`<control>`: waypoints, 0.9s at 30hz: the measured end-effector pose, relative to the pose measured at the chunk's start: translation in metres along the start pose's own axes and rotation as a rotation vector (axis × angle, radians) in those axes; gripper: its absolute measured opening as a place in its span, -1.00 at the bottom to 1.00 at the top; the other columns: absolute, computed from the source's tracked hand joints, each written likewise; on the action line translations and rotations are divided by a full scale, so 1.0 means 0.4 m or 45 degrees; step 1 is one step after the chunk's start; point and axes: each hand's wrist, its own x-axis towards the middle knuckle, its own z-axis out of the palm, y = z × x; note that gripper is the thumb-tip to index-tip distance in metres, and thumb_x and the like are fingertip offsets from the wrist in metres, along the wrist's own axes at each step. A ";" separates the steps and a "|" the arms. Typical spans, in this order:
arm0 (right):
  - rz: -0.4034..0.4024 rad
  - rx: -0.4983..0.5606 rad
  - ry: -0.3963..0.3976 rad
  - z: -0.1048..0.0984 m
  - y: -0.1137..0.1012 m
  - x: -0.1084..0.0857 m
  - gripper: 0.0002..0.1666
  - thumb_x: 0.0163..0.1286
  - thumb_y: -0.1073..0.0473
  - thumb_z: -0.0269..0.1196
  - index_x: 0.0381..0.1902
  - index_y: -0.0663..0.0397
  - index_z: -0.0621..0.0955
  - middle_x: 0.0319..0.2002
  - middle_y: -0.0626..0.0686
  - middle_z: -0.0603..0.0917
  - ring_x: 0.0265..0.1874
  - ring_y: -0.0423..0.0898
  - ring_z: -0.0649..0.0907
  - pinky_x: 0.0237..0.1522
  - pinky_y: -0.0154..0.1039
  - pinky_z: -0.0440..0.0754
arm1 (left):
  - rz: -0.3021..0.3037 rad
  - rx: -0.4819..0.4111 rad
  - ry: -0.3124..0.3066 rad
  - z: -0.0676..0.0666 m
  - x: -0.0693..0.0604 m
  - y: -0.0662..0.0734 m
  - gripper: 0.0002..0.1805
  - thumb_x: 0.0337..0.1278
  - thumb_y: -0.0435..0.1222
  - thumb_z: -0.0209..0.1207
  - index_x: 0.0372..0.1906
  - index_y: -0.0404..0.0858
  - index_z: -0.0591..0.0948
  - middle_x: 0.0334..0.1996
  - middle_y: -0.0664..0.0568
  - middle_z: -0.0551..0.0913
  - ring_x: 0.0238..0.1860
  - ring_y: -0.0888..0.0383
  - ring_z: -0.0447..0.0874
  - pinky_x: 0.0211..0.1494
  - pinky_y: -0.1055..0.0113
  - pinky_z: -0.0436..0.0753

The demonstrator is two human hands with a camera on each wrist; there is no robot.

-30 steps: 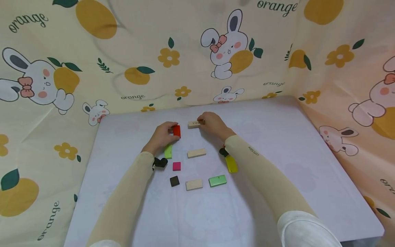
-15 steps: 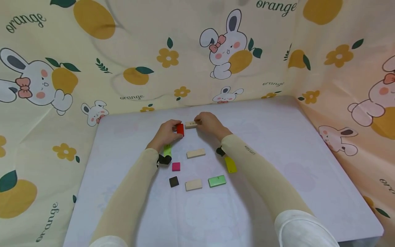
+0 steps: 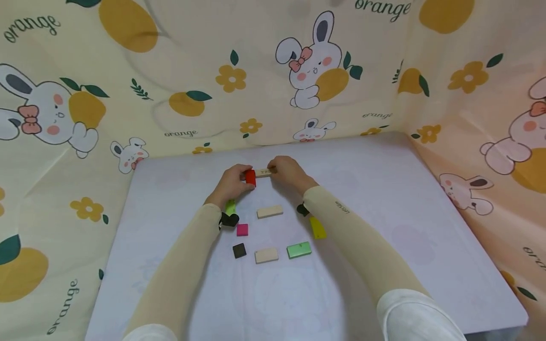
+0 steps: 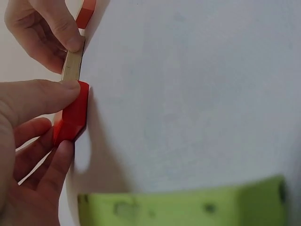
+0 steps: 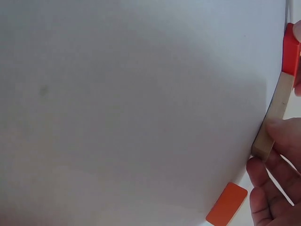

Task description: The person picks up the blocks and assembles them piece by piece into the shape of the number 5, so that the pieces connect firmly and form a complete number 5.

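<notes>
In the head view my left hand [image 3: 232,183] pinches a red block [image 3: 250,178] near the table's back edge. Against that block's right side lies the end of a wooden block [image 3: 262,173], its other end pinched by my right hand [image 3: 288,171]. The left wrist view shows the red block [image 4: 75,110] between thumb and fingers, touching the wooden block [image 4: 72,66]. From the right wrist, thumb and fingers hold the wooden block [image 5: 276,106] at its near end, while an orange block [image 5: 227,204] lies apart from it.
Nearer on the table [image 3: 362,284] lie a lime block [image 3: 231,207], a pink block [image 3: 242,229], a black block [image 3: 239,250], a green block [image 3: 299,250], a yellow block [image 3: 317,228] and two wooden ones [image 3: 269,211]. A patterned cloth [image 3: 256,71] hangs behind and at the sides.
My left hand has moved right with the red block, and my right hand has shifted slightly left with the wooden block. The gap between the two blocks has closed.
</notes>
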 end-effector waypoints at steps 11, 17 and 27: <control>-0.007 -0.030 0.012 0.003 -0.003 0.003 -0.65 0.60 0.21 0.34 0.26 0.17 0.75 0.16 0.11 0.75 0.13 0.04 0.64 0.38 -0.03 0.56 | 0.009 0.009 -0.006 0.000 0.000 0.009 -0.25 0.33 -0.32 0.49 0.56 -0.26 0.49 0.43 -0.15 0.54 0.30 -0.11 0.54 0.45 0.01 0.54; -0.014 -0.034 0.004 0.005 -0.005 0.005 -0.66 0.60 0.23 0.33 0.25 0.17 0.74 0.15 0.12 0.75 0.11 0.05 0.64 0.38 -0.04 0.56 | 0.008 0.012 -0.007 0.001 0.001 0.009 -0.26 0.33 -0.31 0.49 0.56 -0.26 0.49 0.42 -0.14 0.54 0.29 -0.11 0.53 0.44 0.00 0.55; 0.003 -0.014 0.019 0.014 -0.007 0.002 -0.66 0.60 0.24 0.33 0.25 0.16 0.74 0.13 0.11 0.73 0.07 0.03 0.62 0.35 -0.06 0.57 | 0.024 0.043 -0.018 0.001 0.003 0.005 -0.26 0.33 -0.33 0.49 0.56 -0.27 0.50 0.43 -0.15 0.53 0.31 -0.12 0.55 0.45 0.01 0.55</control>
